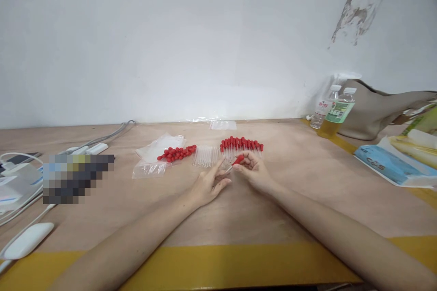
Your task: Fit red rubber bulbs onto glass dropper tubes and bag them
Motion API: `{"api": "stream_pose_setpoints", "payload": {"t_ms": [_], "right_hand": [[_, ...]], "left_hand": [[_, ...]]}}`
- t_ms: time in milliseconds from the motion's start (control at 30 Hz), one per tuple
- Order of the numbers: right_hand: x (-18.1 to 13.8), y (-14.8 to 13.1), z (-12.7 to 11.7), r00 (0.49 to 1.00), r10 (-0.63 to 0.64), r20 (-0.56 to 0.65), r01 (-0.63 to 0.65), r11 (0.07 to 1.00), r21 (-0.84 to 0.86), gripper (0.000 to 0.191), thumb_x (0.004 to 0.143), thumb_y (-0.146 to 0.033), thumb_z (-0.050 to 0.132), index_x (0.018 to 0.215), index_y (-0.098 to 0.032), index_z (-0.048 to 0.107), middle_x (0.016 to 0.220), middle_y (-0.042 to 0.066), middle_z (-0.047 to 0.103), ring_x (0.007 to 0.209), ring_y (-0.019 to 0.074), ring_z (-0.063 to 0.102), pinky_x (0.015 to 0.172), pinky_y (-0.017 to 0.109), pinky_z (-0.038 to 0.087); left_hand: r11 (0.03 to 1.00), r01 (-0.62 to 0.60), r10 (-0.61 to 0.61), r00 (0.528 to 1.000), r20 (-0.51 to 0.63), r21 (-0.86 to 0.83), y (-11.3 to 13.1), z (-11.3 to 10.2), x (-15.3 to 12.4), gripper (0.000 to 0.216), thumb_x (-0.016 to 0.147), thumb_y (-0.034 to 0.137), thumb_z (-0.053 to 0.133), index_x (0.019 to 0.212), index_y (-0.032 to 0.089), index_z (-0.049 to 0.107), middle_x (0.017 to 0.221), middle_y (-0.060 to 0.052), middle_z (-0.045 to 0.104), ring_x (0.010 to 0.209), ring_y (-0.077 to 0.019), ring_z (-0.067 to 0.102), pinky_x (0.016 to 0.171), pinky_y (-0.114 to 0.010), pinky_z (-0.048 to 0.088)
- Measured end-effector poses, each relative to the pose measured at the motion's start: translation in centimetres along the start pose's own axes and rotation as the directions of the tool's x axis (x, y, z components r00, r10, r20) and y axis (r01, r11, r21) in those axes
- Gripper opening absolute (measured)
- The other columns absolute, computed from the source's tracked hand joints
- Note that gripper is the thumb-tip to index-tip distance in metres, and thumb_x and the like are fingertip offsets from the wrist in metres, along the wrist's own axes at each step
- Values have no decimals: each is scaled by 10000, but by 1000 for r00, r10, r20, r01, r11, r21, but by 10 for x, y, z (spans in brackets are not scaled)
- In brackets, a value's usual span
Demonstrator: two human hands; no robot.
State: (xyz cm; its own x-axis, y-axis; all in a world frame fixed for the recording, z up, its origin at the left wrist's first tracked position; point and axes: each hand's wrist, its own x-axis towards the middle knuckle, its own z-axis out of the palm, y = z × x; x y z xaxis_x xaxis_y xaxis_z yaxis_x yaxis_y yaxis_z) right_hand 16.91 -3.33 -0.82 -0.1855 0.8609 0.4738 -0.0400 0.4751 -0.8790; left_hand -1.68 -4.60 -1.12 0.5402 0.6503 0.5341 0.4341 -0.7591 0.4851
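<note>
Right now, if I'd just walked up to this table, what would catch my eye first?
The red stands out on the tan tabletop: a row of clear droppers with red rubber bulbs lies at the middle, with a heap of loose red rubber bulbs to its left and bare clear tubes between. Just in front, the right hand pinches one red-bulbed dropper while the left hand reaches its clear end.

both bare forearms stretch in from the near edge of the bench (pixel 300 209), converging at its middle. left hand (pixel 207 187) lies low, index finger out, other fingers loosely curled. right hand (pixel 255 173) just beside it, thumb and forefinger pinched, grip closed.
</note>
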Motion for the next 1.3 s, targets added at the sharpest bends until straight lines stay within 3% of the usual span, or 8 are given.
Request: {"api": "stream_pose_setpoints", "payload": {"t_ms": [167, 267, 300, 500, 767, 1100, 1200, 1300], "right_hand": [[41, -9, -53, 966, 147, -213, -199, 947, -250, 367, 741, -316, 499, 1090, -204, 490, 648, -29, 517, 535, 93, 499, 524, 224, 427], [61, -3, -94, 923, 259, -283, -384, 616, -688, 270, 741, -234, 444, 978, -184, 564, 617, -14, 539, 510, 94, 481, 497, 208, 377], [64, 2, -104, 910, 274, -312, -414, 550, -725, 216, 713, -193, 462, 877, -157, 597, 607, 4, 546, 522, 103, 485, 505, 213, 366], [69, 37, -119, 847, 392, -360, -504, 375, -778, 121, 631, -114, 495, 654, -109, 614, 558, 56, 578, 523, 138, 518, 501, 221, 343], [74, 44, -113, 858, 417, -300, -453, 340, -824, 190, 738, -215, 465, 741, -131, 635, 749, 82, 645, 680, 154, 575, 581, 205, 371], [64, 33, -118, 869, 290, -400, -486, 350, -801, 306, 777, -276, 441, 939, -80, 610, 931, 153, 628, 831, 193, 583, 676, 237, 399], [63, 21, -96, 903, 203, -379, -430, 393, -813, 288, 773, -261, 443, 967, -118, 600, 948, 112, 627, 863, 168, 569, 711, 223, 392], [58, 8, -54, 962, 183, -202, -266, 479, -836, 219, 765, -310, 468, 848, -191, 632, 842, 37, 649, 766, 135, 579, 650, 204, 396]], "left_hand": [[994, 82, -76, 993, -86, 78, -6, -8, -2, 564, 790, 292, 523, 1287, 213, 267, 1020, -68, 604, 871, -178, 580, 702, -308, 475], [985, 101, -84, 988, -127, 137, -14, -11, -2, 434, 781, 272, 526, 1190, 195, 400, 978, -63, 605, 880, -183, 567, 754, -338, 460], [983, 104, -85, 988, -126, 151, -16, -11, -2, 405, 780, 267, 524, 1165, 194, 423, 971, -62, 604, 886, -186, 563, 764, -344, 457], [976, 99, -95, 995, -31, 194, -13, -11, -3, 316, 791, 243, 494, 1104, 210, 463, 973, -47, 600, 877, -176, 562, 773, -334, 448], [972, 105, -107, 994, -2, 212, -16, -12, -2, 302, 783, 248, 499, 1081, 205, 477, 974, -50, 593, 885, -184, 551, 784, -336, 431], [969, 96, -104, 994, 23, 229, -13, -14, -2, 252, 785, 255, 492, 1028, 192, 514, 917, -51, 592, 838, -181, 542, 761, -320, 419], [969, 93, -103, 994, 34, 227, -12, -14, -1, 222, 789, 250, 484, 997, 192, 531, 897, -48, 589, 810, -173, 538, 736, -306, 415], [958, 87, -92, 996, 6, 273, -10, -14, -1, 179, 783, 253, 490, 937, 194, 557, 872, -44, 586, 830, -184, 522, 764, -324, 385]]}}
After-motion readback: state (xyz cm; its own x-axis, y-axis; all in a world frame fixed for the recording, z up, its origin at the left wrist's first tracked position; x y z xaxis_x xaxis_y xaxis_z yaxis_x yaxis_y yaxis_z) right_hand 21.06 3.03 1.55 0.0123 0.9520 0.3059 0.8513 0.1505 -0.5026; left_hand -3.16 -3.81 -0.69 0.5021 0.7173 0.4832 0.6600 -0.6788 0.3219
